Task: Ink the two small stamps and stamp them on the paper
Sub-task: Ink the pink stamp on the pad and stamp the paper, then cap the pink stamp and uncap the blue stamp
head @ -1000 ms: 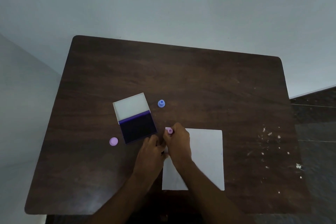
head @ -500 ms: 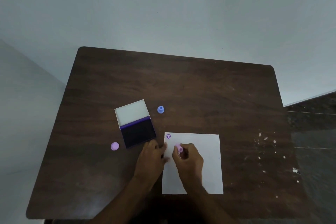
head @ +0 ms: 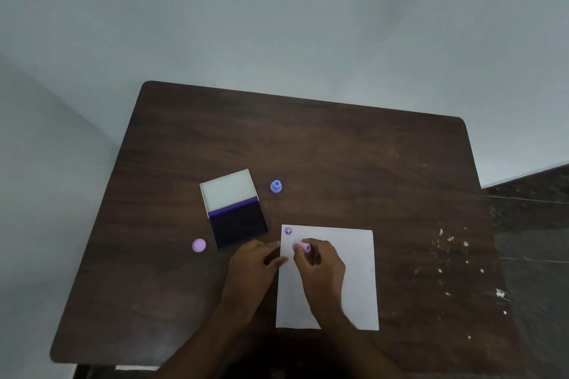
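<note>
My right hand (head: 320, 264) grips a small pink stamp (head: 303, 245), its face down on the white paper (head: 345, 286) near the sheet's upper left. One purple round print (head: 288, 231) shows at the paper's top left corner. My left hand (head: 252, 264) rests flat on the table, fingertips pressing the paper's left edge. A small blue stamp (head: 276, 186) stands upright beyond the paper. The open ink pad (head: 238, 223) with its dark purple surface lies left of the paper, lid (head: 228, 189) folded back.
A lilac round cap (head: 199, 245) lies left of the ink pad. The dark wooden table (head: 338, 163) has white specks (head: 452, 252) along its right side. A pale wall stands behind the table; dark floor shows at the right.
My right hand lifted the pink stamp off the paper's top left corner, leaving a purple print, and brought it down a little lower. The view pulled back slightly.
</note>
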A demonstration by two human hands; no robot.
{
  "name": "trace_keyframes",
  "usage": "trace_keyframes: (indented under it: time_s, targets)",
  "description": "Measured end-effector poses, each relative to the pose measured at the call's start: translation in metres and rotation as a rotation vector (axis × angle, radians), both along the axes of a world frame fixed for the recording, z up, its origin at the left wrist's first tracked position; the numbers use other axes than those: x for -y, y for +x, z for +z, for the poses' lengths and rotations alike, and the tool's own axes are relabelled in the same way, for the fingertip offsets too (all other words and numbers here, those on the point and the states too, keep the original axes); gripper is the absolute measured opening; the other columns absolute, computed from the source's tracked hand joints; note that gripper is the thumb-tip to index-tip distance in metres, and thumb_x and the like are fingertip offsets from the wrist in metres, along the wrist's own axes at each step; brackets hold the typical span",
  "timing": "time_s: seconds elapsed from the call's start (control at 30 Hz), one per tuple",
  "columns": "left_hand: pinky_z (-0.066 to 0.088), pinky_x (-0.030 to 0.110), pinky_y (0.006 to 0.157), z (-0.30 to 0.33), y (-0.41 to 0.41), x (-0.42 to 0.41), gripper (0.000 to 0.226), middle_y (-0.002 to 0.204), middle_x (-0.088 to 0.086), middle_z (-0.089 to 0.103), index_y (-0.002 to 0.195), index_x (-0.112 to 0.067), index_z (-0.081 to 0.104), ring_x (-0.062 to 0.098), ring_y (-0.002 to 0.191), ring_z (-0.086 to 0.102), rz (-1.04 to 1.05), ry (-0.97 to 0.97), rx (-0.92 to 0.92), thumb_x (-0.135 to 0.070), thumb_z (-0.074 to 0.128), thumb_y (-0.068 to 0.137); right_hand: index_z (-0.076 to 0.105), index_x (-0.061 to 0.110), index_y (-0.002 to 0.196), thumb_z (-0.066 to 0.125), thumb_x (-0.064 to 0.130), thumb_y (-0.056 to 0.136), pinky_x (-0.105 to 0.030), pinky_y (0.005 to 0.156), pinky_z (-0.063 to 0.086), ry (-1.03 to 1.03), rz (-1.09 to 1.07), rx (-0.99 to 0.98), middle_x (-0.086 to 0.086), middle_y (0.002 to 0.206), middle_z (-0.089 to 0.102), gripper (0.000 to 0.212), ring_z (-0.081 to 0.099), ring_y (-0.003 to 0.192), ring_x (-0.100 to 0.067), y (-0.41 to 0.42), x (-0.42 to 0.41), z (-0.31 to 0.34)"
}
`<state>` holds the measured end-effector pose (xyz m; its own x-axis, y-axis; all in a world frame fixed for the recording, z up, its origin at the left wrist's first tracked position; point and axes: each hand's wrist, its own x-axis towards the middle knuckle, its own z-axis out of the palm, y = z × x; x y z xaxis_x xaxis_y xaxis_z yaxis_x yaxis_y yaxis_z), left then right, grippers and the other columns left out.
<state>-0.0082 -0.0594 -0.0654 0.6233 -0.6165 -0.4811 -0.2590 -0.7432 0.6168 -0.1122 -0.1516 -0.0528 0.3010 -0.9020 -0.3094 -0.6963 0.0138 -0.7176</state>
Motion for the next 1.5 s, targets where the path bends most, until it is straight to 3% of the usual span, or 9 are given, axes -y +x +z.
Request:
trace_keyframes:
  time_s: [0.17,0.3,0.4,0.57,0.8,1.07,1.3,1.4,1.5]
  targets:
    - [0.039,0.031,0.106,0.016,0.012,-0.02,0.039,0.127,0.003,0.063,0.122,-0.018,0.063,0.018,0.116,0.056,0.134,-0.078,0.08,-0.035,0.064,0.088,0.067,0.025,0.088,0.07,0.036,0.082,-0.003,0.053,0.044,0.01,-0.009,0.071,0.015,0.081,0.064,0.013,0.063,0.07,-0.006,0.013,0.002,0.009]
    - [0.033,0.029,0.107,0.022,0.022,-0.04,0.038,0.129,0.012,0.06,0.125,-0.005,0.058,0.024,0.119,0.054,0.324,-0.082,0.019,-0.021,0.061,0.091,0.066,0.032,0.089,0.07,0.036,0.081,-0.003,0.062,0.048,0.054,0.025,0.195,0.024,0.081,0.065,0.01,0.066,0.078,-0.004,0.028,-0.001,0.019]
    - [0.031,0.034,0.111,0.023,0.033,-0.056,0.033,0.124,0.008,0.061,0.121,-0.01,0.06,0.021,0.122,0.05,0.346,-0.108,0.121,-0.022,0.062,0.09,0.068,0.03,0.096,0.074,0.037,0.079,-0.015,0.069,0.056,0.106,0.052,0.249,0.02,0.086,0.07,0.019,0.067,0.082,0.0,0.038,-0.003,0.023]
    - [0.04,0.03,0.092,0.019,0.052,-0.075,0.03,0.11,0.002,0.061,0.103,-0.017,0.063,0.02,0.107,0.051,0.503,-0.182,0.297,-0.019,0.076,0.077,0.07,0.024,0.098,0.073,0.041,0.077,-0.034,0.073,0.061,0.147,0.104,0.271,0.012,0.089,0.072,0.027,0.069,0.082,-0.01,0.053,-0.009,0.026]
    - [0.044,0.041,0.101,0.008,0.059,-0.084,0.052,0.13,0.007,0.054,0.131,-0.013,0.054,0.023,0.119,0.049,0.475,-0.084,0.234,-0.024,0.071,0.083,0.07,0.019,0.102,0.073,0.037,0.08,-0.035,0.076,0.061,0.175,0.174,0.246,0.006,0.093,0.073,0.029,0.07,0.081,-0.013,0.066,-0.021,0.024]
    - [0.051,0.027,0.084,0.007,0.068,-0.084,0.026,0.102,-0.002,0.067,0.105,-0.018,0.071,0.011,0.09,0.062,0.59,-0.242,0.175,-0.033,0.069,0.084,0.069,0.021,0.101,0.073,0.034,0.08,-0.023,0.071,0.06,0.162,0.221,0.228,0.005,0.092,0.073,0.025,0.07,0.076,-0.012,0.076,-0.031,0.027]
    - [0.05,0.017,0.083,0.013,0.077,-0.089,0.03,0.102,-0.014,0.07,0.108,-0.029,0.066,-0.002,0.092,0.064,0.576,-0.327,-0.103,-0.025,0.074,0.08,0.068,0.043,0.093,0.072,0.051,0.074,-0.015,0.067,0.057,0.244,0.277,0.236,0.019,0.09,0.071,0.021,0.069,0.081,-0.001,0.086,-0.037,0.027]
    - [0.05,0.019,0.086,0.015,0.08,-0.087,0.033,0.104,-0.012,0.07,0.109,-0.028,0.067,0.001,0.094,0.063,0.505,-0.321,-0.173,-0.026,0.076,0.078,0.069,0.041,0.098,0.068,0.062,0.068,-0.024,0.077,0.058,0.32,0.337,0.215,0.017,0.093,0.072,0.037,0.069,0.085,-0.004,0.093,-0.039,0.027]
    - [0.051,0.018,0.082,0.016,0.084,-0.088,0.032,0.098,-0.015,0.07,0.104,-0.032,0.069,0.001,0.091,0.065,0.469,-0.32,-0.174,-0.031,0.079,0.074,0.068,0.03,0.107,0.072,0.05,0.074,-0.026,0.082,0.058,0.358,0.339,0.208,0.006,0.101,0.073,0.039,0.069,0.087,-0.01,0.099,-0.044,0.028]
